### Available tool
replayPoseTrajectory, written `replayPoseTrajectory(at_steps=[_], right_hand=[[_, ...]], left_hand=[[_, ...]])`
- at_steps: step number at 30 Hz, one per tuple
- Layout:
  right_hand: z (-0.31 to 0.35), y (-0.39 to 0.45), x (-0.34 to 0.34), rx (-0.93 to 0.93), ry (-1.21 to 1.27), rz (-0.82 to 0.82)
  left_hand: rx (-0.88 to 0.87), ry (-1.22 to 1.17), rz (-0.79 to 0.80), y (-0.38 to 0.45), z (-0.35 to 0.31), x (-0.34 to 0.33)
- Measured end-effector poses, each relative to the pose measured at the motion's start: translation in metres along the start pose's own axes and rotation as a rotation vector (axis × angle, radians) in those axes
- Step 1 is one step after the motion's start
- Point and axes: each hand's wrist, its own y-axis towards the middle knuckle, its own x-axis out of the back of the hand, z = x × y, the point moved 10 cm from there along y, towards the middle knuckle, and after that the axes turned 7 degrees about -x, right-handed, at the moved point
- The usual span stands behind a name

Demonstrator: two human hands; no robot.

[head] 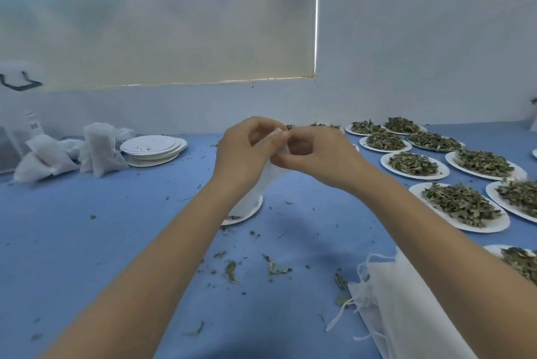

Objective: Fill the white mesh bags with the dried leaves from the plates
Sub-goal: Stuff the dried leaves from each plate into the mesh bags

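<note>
Both my hands hold one white mesh bag (261, 184) up over the middle of the blue table. My left hand (247, 152) pinches the bag's top edge from the left, and my right hand (313, 155) pinches it from the right. The bag hangs down onto a white plate (247, 215) that carries only a few leaf scraps. Several plates heaped with dried leaves (459, 203) lie to the right. A stack of flat empty mesh bags (406, 309) sits at the near right, under my right forearm.
Filled mesh bags (96, 149) are piled at the far left beside a stack of empty plates (154, 148). Loose leaf bits (273, 268) are scattered over the blue table (101, 242). A white wall runs along the back edge.
</note>
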Motion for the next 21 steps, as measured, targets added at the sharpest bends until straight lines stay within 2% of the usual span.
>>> replayPoseTrajectory(at_steps=[2, 5, 10, 13, 16, 18, 21], right_hand=[[0.001, 0.011, -0.013, -0.027, 0.016, 0.09], [0.007, 0.025, -0.022, -0.019, 0.05, 0.09], [0.013, 0.043, -0.052, -0.046, 0.261, 0.201], [0.014, 0.048, -0.084, -0.125, 0.529, 0.43], [0.02, 0.044, -0.108, -0.181, 0.834, 0.68], [0.017, 0.044, -0.117, -0.229, 1.001, 0.726], [0.019, 0.042, -0.127, -0.24, 1.153, 0.772]], left_hand=[[-0.007, 0.014, 0.029, 0.007, 0.003, 0.005], [-0.034, 0.036, 0.052, 0.014, 0.006, 0.015], [-0.06, 0.042, 0.029, 0.024, 0.012, 0.043], [-0.053, 0.053, -0.04, 0.025, 0.02, 0.059], [-0.213, 0.391, -0.139, 0.018, 0.011, 0.08], [-0.326, 0.528, -0.065, 0.01, 0.008, 0.075], [-0.342, 0.595, 0.167, -0.001, 0.024, 0.05]])
